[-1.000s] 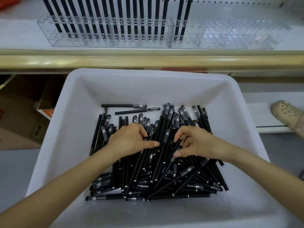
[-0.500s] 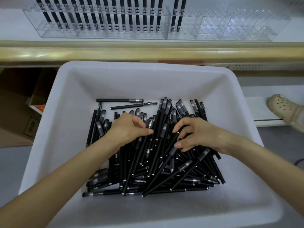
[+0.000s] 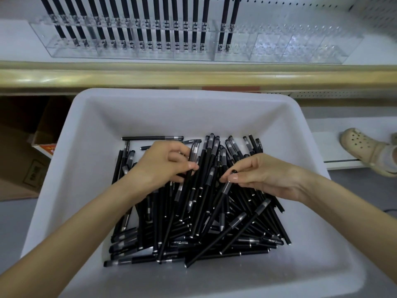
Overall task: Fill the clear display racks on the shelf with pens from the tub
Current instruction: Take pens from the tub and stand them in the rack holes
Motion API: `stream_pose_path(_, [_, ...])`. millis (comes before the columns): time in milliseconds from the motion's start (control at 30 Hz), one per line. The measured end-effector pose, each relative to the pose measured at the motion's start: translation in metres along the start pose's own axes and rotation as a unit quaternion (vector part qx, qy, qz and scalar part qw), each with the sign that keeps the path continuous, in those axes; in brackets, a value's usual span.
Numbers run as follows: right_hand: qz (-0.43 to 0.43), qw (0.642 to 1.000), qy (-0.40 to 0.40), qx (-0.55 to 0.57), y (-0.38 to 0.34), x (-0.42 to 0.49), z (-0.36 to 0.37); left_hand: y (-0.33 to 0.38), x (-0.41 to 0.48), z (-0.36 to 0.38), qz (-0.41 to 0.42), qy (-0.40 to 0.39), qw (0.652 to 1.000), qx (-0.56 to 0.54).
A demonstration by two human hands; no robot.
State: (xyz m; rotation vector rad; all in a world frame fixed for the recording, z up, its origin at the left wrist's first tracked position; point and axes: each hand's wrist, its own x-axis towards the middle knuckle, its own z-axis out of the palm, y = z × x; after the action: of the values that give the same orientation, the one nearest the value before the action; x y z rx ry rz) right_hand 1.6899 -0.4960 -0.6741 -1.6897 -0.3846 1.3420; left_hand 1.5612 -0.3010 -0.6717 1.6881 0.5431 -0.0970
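A white tub (image 3: pixel 90 168) holds a heap of black pens (image 3: pixel 193 222). My left hand (image 3: pixel 163 162) is over the heap's left side, thumb and fingers curled round one black pen (image 3: pixel 189 166) lifted at its capped end. My right hand (image 3: pixel 264 175) pinches the top of another pen (image 3: pixel 223 192) that slants down into the heap. On the shelf above, the left clear rack (image 3: pixel 64 48) stands filled with upright black pens. The right clear rack (image 3: pixel 300 48) holds two pens (image 3: pixel 227 22) at its left end; its other slots hold none.
A yellowish shelf rail (image 3: pixel 193 75) runs between the tub and the racks. Cardboard boxes (image 3: pixel 19 155) sit left of the tub under the shelf. A person's foot in a beige clog (image 3: pixel 363 147) rests on a low white ledge at the right.
Both hands have risen slightly from the heap. The left hand now lifts one pen's capped end, and the right hand's pinched pen is raised clear at its tip.
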Motion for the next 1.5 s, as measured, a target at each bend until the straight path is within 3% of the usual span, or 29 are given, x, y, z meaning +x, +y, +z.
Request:
stream_pose_path(133, [-0.04,0.998,0.007,-0.047,-0.009,-0.002,0.001,0.006,-0.002,-0.003,0.021,0.014,1.0,-0.007])
stream_pose_path(400, [-0.105,0.993,-0.049,0.035,-0.053,-0.011,-0.015,0.055,0.006,-0.02,0.114,0.058,0.991,-0.042])
stream_pose_path(600, [-0.191,0.978,0.051,-0.061,-0.097,-0.014,-0.033,0.104,0.016,-0.034,0.173,0.052,0.982,-0.062])
stream_pose_path(833, [-0.317,0.919,0.187,-0.141,-0.169,-0.019,-0.072,0.144,0.046,-0.03,0.186,0.055,0.977,-0.086])
stream_pose_path(1033, [-0.434,0.855,0.275,-0.063,-0.231,-0.012,-0.109,0.145,0.066,-0.03,0.17,0.097,0.977,-0.081])
stream_pose_path(1500, [-0.471,0.813,0.337,-0.05,-0.246,0.029,-0.131,0.134,0.085,-0.032,0.17,0.085,0.973,-0.132])
